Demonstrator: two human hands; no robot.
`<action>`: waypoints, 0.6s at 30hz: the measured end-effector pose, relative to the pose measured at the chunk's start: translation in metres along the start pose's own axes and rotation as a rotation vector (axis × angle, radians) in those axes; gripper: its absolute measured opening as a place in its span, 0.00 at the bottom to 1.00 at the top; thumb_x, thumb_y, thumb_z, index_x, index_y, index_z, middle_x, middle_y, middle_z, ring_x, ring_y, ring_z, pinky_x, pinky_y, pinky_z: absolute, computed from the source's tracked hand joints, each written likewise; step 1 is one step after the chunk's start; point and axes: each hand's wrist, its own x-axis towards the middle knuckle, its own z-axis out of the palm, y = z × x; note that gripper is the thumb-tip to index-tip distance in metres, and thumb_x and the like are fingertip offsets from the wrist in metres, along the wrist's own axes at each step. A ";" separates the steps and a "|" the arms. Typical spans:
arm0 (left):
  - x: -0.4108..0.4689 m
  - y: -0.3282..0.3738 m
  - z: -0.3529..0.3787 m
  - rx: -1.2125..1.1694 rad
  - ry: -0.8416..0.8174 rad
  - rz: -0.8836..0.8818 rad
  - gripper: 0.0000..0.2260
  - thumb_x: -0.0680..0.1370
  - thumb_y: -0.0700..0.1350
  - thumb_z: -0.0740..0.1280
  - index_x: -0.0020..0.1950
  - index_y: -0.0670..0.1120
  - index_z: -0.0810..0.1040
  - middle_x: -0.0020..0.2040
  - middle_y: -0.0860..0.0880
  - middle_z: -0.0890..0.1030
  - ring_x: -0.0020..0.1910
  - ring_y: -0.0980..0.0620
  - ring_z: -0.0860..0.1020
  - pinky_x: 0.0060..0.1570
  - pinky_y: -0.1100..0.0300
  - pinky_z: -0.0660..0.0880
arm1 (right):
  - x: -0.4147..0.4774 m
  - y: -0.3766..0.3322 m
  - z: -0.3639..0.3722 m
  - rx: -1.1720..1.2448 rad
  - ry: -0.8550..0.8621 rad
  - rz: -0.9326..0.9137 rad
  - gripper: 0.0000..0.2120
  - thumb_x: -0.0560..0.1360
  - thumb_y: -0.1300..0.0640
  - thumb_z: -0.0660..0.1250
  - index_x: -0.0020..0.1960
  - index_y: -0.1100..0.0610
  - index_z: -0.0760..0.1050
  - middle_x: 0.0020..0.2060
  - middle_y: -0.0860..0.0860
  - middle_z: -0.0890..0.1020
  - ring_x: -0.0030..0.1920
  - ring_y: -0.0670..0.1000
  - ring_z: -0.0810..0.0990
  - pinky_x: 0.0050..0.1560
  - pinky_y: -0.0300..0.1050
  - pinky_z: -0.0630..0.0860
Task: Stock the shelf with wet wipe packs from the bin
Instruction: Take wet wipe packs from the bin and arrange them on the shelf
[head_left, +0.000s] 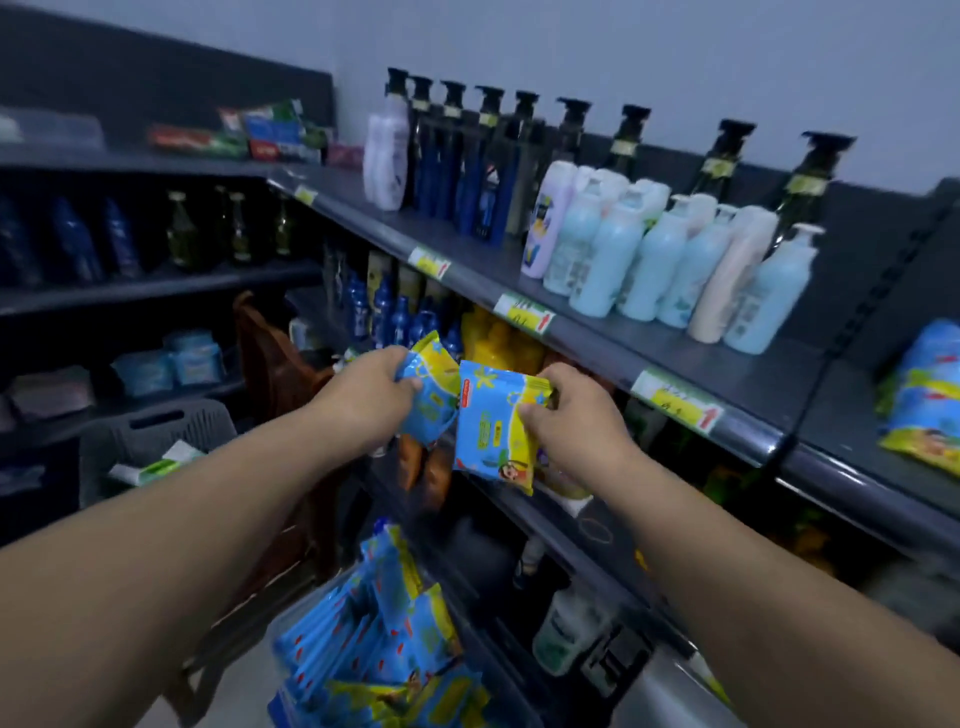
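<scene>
My left hand (371, 397) grips a blue and yellow wet wipe pack (430, 395) by its left end. My right hand (569, 421) holds a second pack of the same kind (491, 421) by its yellow right edge. Both packs hang side by side in the air in front of the dark shelf (691, 358). Below my arms the bin (291, 621) holds several more blue and yellow packs (389, 634). A stack of the same packs (922, 400) stands on the shelf section at the far right.
The top shelf carries dark pump bottles (488, 156) at the back and pale blue lotion bottles (670, 260) in front. Price tags (675, 400) line its edge. Lower shelves hold blue, yellow and orange bottles. A grey basket (156, 431) stands at the left.
</scene>
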 end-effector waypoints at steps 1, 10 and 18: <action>0.000 0.013 -0.002 -0.013 0.003 0.020 0.03 0.80 0.42 0.62 0.47 0.46 0.74 0.46 0.43 0.79 0.44 0.43 0.79 0.46 0.48 0.79 | 0.000 -0.002 -0.012 0.018 0.023 -0.008 0.05 0.75 0.54 0.68 0.48 0.53 0.73 0.38 0.50 0.78 0.43 0.56 0.80 0.44 0.50 0.76; 0.005 0.115 0.012 -0.217 -0.020 0.097 0.06 0.81 0.40 0.61 0.53 0.42 0.76 0.49 0.40 0.80 0.42 0.42 0.79 0.46 0.47 0.79 | -0.014 0.013 -0.124 0.134 0.261 0.116 0.07 0.68 0.55 0.70 0.40 0.57 0.73 0.37 0.56 0.80 0.42 0.60 0.81 0.44 0.58 0.80; 0.005 0.197 0.054 -0.378 -0.124 0.136 0.06 0.81 0.39 0.60 0.50 0.43 0.77 0.49 0.43 0.80 0.45 0.45 0.78 0.45 0.53 0.76 | -0.045 0.063 -0.224 0.259 0.502 0.292 0.05 0.65 0.60 0.65 0.41 0.57 0.71 0.38 0.58 0.81 0.39 0.61 0.83 0.41 0.62 0.81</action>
